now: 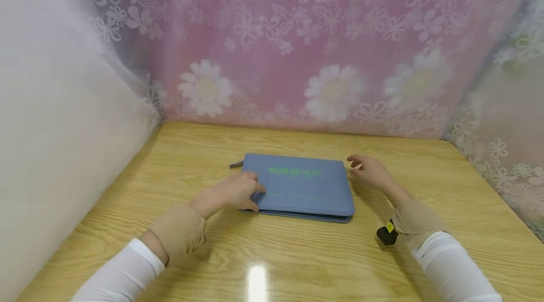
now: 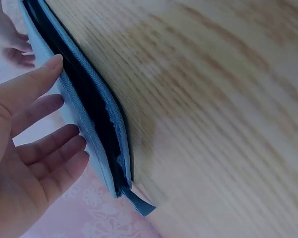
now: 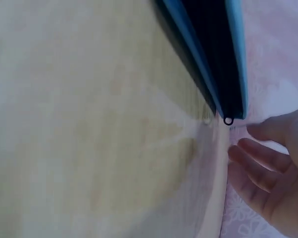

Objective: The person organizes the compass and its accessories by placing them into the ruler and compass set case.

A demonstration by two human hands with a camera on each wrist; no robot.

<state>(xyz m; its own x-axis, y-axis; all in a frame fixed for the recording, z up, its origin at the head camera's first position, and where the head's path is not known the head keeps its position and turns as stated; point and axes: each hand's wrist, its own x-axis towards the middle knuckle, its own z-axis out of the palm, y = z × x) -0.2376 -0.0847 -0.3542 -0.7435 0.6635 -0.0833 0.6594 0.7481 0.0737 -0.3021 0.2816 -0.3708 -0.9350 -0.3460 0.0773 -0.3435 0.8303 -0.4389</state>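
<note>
A blue zip-up case (image 1: 303,186) with green "HERO" lettering lies flat on the table, its cover uppermost. Its zipper is undone, and a dark gap shows between the two toothed edges in the left wrist view. The zipper's pull tab (image 2: 139,204) sticks out at the far left corner. My left hand (image 1: 240,191) touches the case's left side, thumb at the edge and fingers against the cover. Just off the far right corner, my right hand (image 1: 370,171) hovers with loosely bent fingers and holds nothing. A small ring (image 3: 228,120) sits at that corner.
The wood-grain table (image 1: 204,255) runs back to a pink flowered curtain (image 1: 272,56). A pale sheet (image 1: 63,104) hangs on the left, and flowered cloth (image 1: 505,137) on the right. A small black device (image 1: 386,235) sits at the right wrist.
</note>
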